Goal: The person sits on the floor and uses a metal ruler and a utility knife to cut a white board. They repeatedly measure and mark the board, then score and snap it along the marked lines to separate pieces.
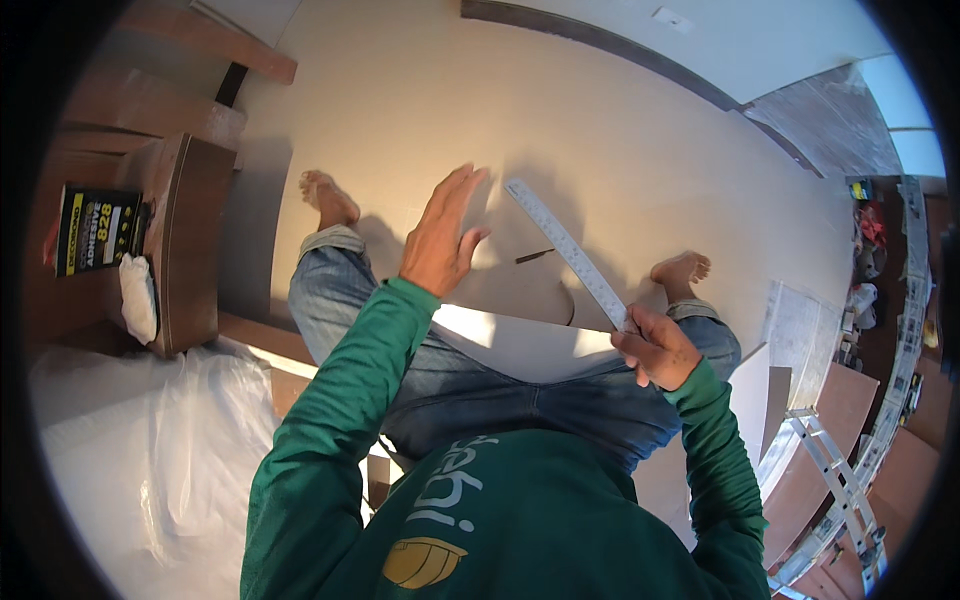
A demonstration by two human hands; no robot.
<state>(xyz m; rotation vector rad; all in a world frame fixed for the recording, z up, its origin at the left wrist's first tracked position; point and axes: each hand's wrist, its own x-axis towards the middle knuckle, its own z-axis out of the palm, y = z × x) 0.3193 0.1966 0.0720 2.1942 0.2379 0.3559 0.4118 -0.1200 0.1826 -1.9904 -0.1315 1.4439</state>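
My left hand is raised in front of me, empty, its fingers stretched out together and the thumb apart. In my right hand is one end of a long silver ruler with fine markings. The ruler slants away to the far left, and its free end stands a little to the right of my left hand's fingertips. Beyond the ruler's left edge a thin dark stick-like thing lies low down; its kind is too small to tell. A pale panel lies between my knees.
At left, a brown wooden box stands beside a black tin and a white bundle. Clear plastic sheeting spreads below them. A metal stepladder and brown boards are at right. My bare feet rest on the beige floor.
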